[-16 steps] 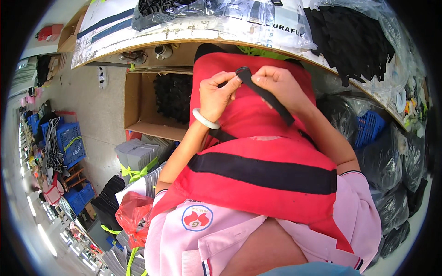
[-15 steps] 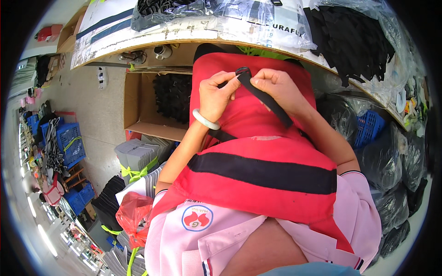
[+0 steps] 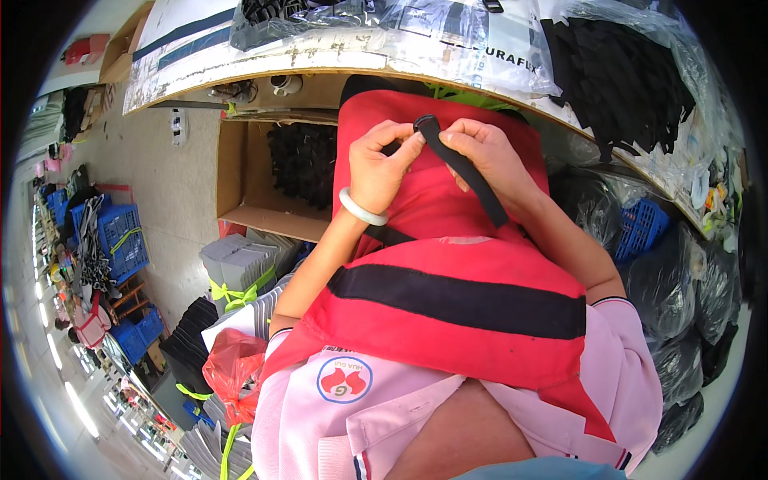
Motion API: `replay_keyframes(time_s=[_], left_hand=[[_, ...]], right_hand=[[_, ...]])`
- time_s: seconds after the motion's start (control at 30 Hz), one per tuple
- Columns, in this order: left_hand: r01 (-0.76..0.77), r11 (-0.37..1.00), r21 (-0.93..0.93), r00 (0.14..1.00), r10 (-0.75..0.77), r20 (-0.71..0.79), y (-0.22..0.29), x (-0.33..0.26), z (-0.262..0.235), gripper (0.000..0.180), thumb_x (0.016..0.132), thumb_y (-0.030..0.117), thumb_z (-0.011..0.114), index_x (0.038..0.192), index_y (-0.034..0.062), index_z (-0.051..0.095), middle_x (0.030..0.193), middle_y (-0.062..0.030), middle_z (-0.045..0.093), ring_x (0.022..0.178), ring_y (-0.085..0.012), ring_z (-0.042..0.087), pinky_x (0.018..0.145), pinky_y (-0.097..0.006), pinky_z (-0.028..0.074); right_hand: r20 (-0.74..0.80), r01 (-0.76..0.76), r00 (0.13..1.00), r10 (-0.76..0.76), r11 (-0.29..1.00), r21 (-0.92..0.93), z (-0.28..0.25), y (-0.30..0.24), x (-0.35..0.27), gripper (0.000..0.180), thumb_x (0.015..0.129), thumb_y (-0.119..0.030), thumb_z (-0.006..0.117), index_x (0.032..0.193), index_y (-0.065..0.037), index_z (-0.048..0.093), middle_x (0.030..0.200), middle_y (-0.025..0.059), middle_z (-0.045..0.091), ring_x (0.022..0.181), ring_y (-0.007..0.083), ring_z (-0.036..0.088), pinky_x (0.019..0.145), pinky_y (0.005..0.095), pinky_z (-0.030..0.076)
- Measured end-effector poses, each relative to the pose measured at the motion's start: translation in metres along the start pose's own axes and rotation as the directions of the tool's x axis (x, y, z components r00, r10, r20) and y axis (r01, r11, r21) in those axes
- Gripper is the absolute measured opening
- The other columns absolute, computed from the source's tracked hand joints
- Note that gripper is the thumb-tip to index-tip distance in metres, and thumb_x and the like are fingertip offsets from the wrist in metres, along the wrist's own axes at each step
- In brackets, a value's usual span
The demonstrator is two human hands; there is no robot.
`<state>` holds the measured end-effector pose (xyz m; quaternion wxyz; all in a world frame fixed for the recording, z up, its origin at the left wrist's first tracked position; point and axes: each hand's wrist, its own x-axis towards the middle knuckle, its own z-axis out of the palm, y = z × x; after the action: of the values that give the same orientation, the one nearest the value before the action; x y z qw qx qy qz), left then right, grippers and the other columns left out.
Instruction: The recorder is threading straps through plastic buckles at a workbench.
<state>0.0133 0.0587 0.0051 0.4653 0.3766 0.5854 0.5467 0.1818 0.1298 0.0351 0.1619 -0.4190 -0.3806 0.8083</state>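
Above my lap, both hands work on a black webbing strap (image 3: 478,182). A small dark buckle (image 3: 426,123) sits at its upper end, and the strap bends over it. My left hand (image 3: 382,160), with a pale bangle on the wrist, is closed in a pinch beside the buckle; its fingertips partly hide what they grip. My right hand (image 3: 490,156) pinches the strap just below the buckle, thumb on the webbing. From there the strap's free end slants down to the right over my red apron (image 3: 448,316).
A worktable (image 3: 304,64) curves across ahead, with a pile of black straps (image 3: 624,80) at its right. Under it stands a cardboard box (image 3: 268,220) of black pieces. Grey stacks (image 3: 236,264) sit at left; dark plastic bags (image 3: 668,280) and a blue basket (image 3: 642,226) at right.
The strap now lies closer over the buckle, where the buckle's loop showed more before. My right fingers have shifted slightly along the webbing. The view has tilted a little.
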Motion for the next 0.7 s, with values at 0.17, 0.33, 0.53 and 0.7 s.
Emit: replay_keyframes(time_s=[0.17,0.33,0.53,0.7], left_hand=[[-0.291,0.918,0.270,0.952,0.305,-0.012,-0.005,0.007,0.000,0.013,0.079,-0.003,0.072,0.091,-0.0018,0.069,0.069,-0.0048,0.058,0.060,-0.0110,0.054,0.054,-0.025,0.042],[-0.363,0.837,0.410,0.923,0.382,0.038,-0.006,0.009,-0.011,0.014,0.077,-0.002,0.072,0.090,-0.0018,0.068,0.069,-0.0061,0.058,0.060,-0.0129,0.054,0.055,-0.025,0.042],[-0.341,0.896,0.285,0.939,0.338,0.059,-0.003,0.010,-0.012,0.013,0.077,-0.003,0.070,0.089,-0.0017,0.068,0.069,-0.0068,0.056,0.059,-0.0149,0.054,0.053,-0.027,0.041],[-0.348,0.840,0.415,0.937,0.332,0.113,0.000,0.012,-0.020,0.012,0.077,-0.003,0.070,0.088,-0.0027,0.067,0.069,-0.0063,0.055,0.058,-0.0142,0.052,0.053,-0.028,0.040]], right_hand=[[0.027,0.064,0.997,-0.068,0.989,0.133,0.003,0.003,0.008,0.016,0.094,-0.017,0.057,0.087,-0.003,0.058,0.064,0.0037,0.058,0.045,0.0074,0.052,0.040,0.0206,0.040],[0.033,-0.007,0.999,0.005,0.999,0.038,0.004,-0.001,0.011,0.012,0.095,-0.016,0.056,0.089,-0.005,0.058,0.060,0.0016,0.055,0.042,0.0069,0.047,0.039,0.0203,0.036],[-0.021,0.032,0.999,-0.032,0.999,0.008,0.007,0.005,0.013,0.012,0.095,-0.016,0.057,0.087,-0.006,0.057,0.059,0.0004,0.055,0.042,0.0052,0.047,0.039,0.0197,0.035],[-0.014,0.022,1.000,-0.022,0.999,-0.038,0.004,0.002,0.014,0.013,0.095,-0.016,0.057,0.087,-0.006,0.058,0.059,0.0005,0.055,0.042,0.0055,0.047,0.039,0.0195,0.035]])
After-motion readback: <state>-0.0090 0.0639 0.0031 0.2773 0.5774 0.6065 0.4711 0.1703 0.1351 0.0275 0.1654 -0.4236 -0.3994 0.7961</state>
